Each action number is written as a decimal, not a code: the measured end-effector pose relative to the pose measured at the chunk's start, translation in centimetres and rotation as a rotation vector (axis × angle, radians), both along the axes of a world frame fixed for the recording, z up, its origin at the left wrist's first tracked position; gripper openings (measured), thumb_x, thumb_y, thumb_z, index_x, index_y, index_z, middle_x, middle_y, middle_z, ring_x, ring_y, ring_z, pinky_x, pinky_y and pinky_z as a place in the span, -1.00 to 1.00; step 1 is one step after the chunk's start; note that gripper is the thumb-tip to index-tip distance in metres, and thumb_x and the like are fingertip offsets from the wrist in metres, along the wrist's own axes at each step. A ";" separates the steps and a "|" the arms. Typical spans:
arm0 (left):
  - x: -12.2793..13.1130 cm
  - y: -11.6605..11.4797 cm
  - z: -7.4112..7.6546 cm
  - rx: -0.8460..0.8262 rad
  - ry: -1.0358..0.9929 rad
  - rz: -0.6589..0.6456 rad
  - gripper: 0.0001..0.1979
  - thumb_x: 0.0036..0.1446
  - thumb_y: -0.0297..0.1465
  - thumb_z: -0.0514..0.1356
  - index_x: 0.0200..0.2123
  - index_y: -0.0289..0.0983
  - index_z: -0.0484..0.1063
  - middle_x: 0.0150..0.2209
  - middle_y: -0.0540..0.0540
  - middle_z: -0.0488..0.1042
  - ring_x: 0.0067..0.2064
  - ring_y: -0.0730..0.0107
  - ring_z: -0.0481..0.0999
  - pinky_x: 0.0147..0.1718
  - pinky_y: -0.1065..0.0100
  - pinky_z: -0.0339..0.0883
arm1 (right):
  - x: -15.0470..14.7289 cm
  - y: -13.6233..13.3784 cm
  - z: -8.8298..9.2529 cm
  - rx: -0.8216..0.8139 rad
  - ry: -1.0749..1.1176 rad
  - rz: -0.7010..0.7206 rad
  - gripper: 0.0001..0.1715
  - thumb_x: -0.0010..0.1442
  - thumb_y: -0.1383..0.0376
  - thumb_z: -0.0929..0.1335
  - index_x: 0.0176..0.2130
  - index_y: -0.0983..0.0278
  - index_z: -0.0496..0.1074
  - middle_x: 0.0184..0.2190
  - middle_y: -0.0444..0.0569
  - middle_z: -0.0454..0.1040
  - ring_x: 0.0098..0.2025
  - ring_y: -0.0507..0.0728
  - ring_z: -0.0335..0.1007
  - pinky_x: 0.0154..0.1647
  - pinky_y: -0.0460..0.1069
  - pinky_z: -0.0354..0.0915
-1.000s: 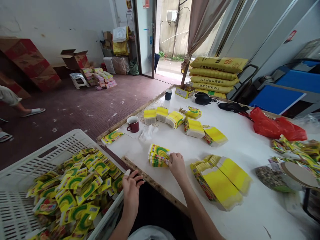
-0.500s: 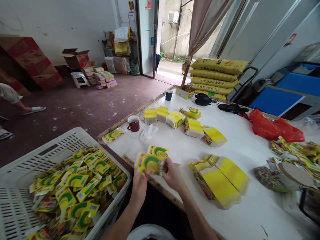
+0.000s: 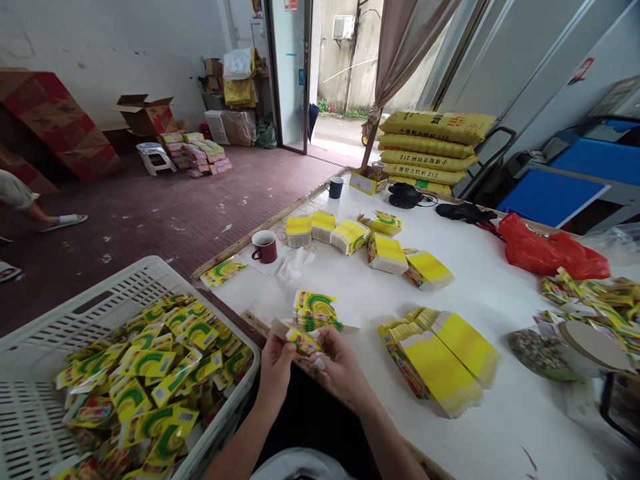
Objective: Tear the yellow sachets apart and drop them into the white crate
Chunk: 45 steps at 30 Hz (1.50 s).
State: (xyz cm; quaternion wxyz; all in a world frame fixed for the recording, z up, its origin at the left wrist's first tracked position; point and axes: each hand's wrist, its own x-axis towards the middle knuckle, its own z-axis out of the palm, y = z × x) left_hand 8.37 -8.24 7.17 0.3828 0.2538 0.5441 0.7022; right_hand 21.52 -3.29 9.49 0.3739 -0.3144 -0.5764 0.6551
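While left grip [image 3: 277,363] and right grip [image 3: 341,363] hold one yellow box [image 3: 303,341] between them, it's over surface's [image 3: 373,293] near edge | flat stack [image 3: 315,308] just beyond | crate [image 3: 133,292] of packets [image 3: 150,363] at left

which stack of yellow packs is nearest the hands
The stack just beyond the left hand and right hand, green swirl up; the wide plain yellow pile to its right and the stacks farther back are more distant.
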 end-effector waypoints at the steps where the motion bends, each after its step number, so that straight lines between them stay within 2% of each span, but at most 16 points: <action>1: -0.2 -0.1 -0.2 -0.011 -0.006 -0.005 -0.49 -0.03 0.05 0.38 -0.22 -0.25 0.52 -0.25 -0.08 0.61 -0.16 0.20 0.60 -0.11 0.24 0.49 | 0.3 0.3 -0.1 0.021 -0.015 -0.012 -0.80 0.13 0.19 0.45 -0.27 0.21 0.40 -0.41 -0.18 0.40 -0.37 0.06 0.30 -0.31 -0.05 0.25; 5: -1.9 -0.3 0.4 -0.034 0.034 -0.046 -0.59 0.06 -0.07 0.37 -0.16 -0.26 0.55 -0.16 -0.14 0.65 -0.09 0.11 0.63 0.02 0.13 0.46 | 1.9 1.5 0.1 0.219 -0.177 -0.114 -0.93 0.18 0.32 0.35 -0.33 0.19 0.47 -0.43 -0.14 0.47 -0.36 0.11 0.34 -0.29 -0.01 0.27; 9: -4.3 -0.6 2.4 0.076 0.212 -0.110 -0.27 -0.13 -0.07 0.46 0.11 -0.23 0.43 0.17 -0.29 0.50 0.22 -0.11 0.46 0.22 -0.03 0.30 | 3.3 2.4 1.3 0.590 -0.379 -0.154 -0.73 0.21 0.41 0.31 -0.26 0.12 0.58 -0.31 -0.03 0.60 -0.19 0.23 0.41 -0.09 0.12 0.30; 12: -4.3 -0.8 4.1 -0.042 0.488 -0.320 0.01 -0.38 -0.29 0.57 0.22 -0.19 0.32 0.27 -0.30 0.39 0.29 -0.20 0.35 0.26 -0.09 0.23 | 3.4 1.9 2.1 0.809 -0.461 0.025 -0.68 0.29 0.40 0.32 -0.24 0.02 0.61 -0.29 -0.08 0.63 -0.13 0.22 0.41 0.19 0.25 0.17; 14: -3.3 -0.8 4.8 -0.163 0.616 -0.501 -0.13 -0.31 -0.38 0.52 0.16 -0.19 0.35 0.13 -0.24 0.51 0.15 -0.12 0.50 0.13 -0.04 0.37 | 3.0 1.2 2.0 0.866 -0.422 0.076 -0.70 0.29 0.37 0.35 -0.17 -0.03 0.59 -0.22 -0.12 0.63 -0.04 0.22 0.42 0.37 0.31 -0.03; 16: -2.0 -0.8 4.9 -0.228 0.689 -0.550 -0.37 -0.13 -0.38 0.41 0.07 -0.20 0.37 -0.07 -0.16 0.60 -0.05 0.01 0.60 -0.03 0.04 0.46 | 2.6 0.7 1.4 0.795 -0.332 -0.104 -0.66 0.23 0.31 0.41 0.00 0.00 0.52 -0.03 -0.06 0.57 0.12 0.28 0.36 0.42 0.36 -0.12; 19: -0.6 -0.9 4.1 -0.221 0.799 -0.401 -0.42 -0.03 -0.33 0.35 0.08 -0.20 0.31 -0.11 -0.17 0.59 -0.08 0.02 0.61 -0.07 0.06 0.48 | 2.0 0.4 0.5 0.424 -0.155 -0.452 -0.29 0.13 0.13 0.48 0.22 0.15 0.31 0.22 0.13 0.37 0.28 0.37 0.24 0.37 0.37 0.05; 21: 0.1 -1.1 3.4 -0.183 0.863 -0.365 -0.37 -0.02 -0.31 0.35 0.13 -0.20 0.26 -0.04 -0.22 0.56 -0.02 -0.02 0.59 -0.03 0.02 0.47 | 1.6 0.3 0.5 0.117 -0.049 -0.385 -0.21 0.10 0.03 0.49 0.22 0.18 0.28 0.18 0.16 0.40 0.24 0.37 0.31 0.28 0.31 0.22; 23: 0.5 -1.2 2.8 -0.136 0.915 -0.399 -0.37 0.02 -0.34 0.33 0.16 -0.20 0.21 0.02 -0.25 0.53 0.04 -0.02 0.57 0.00 0.01 0.46 | 1.2 0.2 0.9 -0.146 0.028 -0.169 -0.27 0.07 -0.03 0.50 0.14 0.20 0.38 0.05 0.12 0.51 0.13 0.35 0.43 0.17 0.25 0.35; 26: 0.9 -1.4 2.5 -0.057 0.969 -0.456 -0.34 0.05 -0.41 0.29 0.20 -0.17 0.13 0.09 -0.26 0.47 0.12 0.02 0.53 0.04 0.06 0.45 | 0.7 -0.1 1.3 -0.338 0.064 0.005 -0.32 0.04 -0.06 0.52 0.04 0.21 0.47 -0.13 0.05 0.61 -0.03 0.32 0.53 0.08 0.20 0.41; 29: 0.8 -1.4 2.6 -0.051 1.008 -0.447 -0.42 0.04 -0.46 0.26 0.12 -0.14 0.15 0.05 -0.20 0.47 0.07 0.07 0.55 -0.02 0.10 0.47 | 0.6 0.1 1.2 -0.247 0.063 -0.012 -0.31 0.06 -0.09 0.50 0.07 0.21 0.48 -0.22 0.03 0.62 -0.07 0.31 0.54 0.05 0.18 0.43; 32: 0.6 -1.1 2.2 -0.115 0.990 -0.445 -0.53 0.04 -0.46 0.22 0.02 -0.13 0.18 -0.11 -0.11 0.51 -0.10 0.12 0.60 -0.15 0.14 0.48 | 0.9 0.2 0.9 -0.053 0.033 0.018 -0.36 0.19 -0.07 0.43 0.13 0.19 0.46 -0.16 0.05 0.63 -0.01 0.31 0.53 0.07 0.17 0.43; 36: 0.5 -0.5 0.7 -0.124 0.904 -0.398 -0.34 -0.04 -0.43 0.27 0.15 -0.21 0.12 -0.04 -0.21 0.49 -0.07 0.00 0.60 -0.13 0.07 0.49 | 1.2 0.0 0.2 0.300 -0.112 0.118 -0.42 0.27 0.29 0.35 0.26 0.12 0.38 0.19 0.05 0.48 0.27 0.27 0.35 0.30 0.18 0.27; 39: 0.3 -0.4 0.0 -0.104 0.939 -0.294 -0.31 -0.11 -0.48 0.26 0.15 -0.27 0.17 0.09 -0.34 0.42 0.09 -0.14 0.52 0.04 -0.06 0.43 | 1.3 0.3 -1.3 0.449 -0.184 0.006 -0.36 0.25 0.47 0.24 0.25 0.11 0.42 0.28 0.05 0.40 0.34 0.22 0.29 0.35 0.19 0.24; 42: -0.3 -0.7 0.7 -0.144 0.956 -0.295 -0.36 -0.13 -0.54 0.24 0.10 -0.23 0.27 0.05 -0.28 0.48 0.10 -0.09 0.51 0.10 -0.09 0.38 | 1.8 0.9 -2.7 0.502 -0.247 -0.121 -0.29 0.26 0.49 0.19 0.33 0.14 0.30 0.34 0.09 0.32 0.39 0.23 0.21 0.38 0.24 0.20; 45: -1.4 -1.1 2.3 -0.184 0.919 -0.387 -0.51 -0.03 -0.43 0.30 0.03 -0.22 0.36 -0.06 -0.21 0.56 0.00 0.01 0.57 0.01 0.01 0.44 | 2.4 1.1 -2.5 0.560 -0.373 0.040 -0.22 0.28 0.43 0.27 0.43 0.18 0.12 0.44 0.16 0.10 0.48 0.28 -0.01 0.39 0.26 0.17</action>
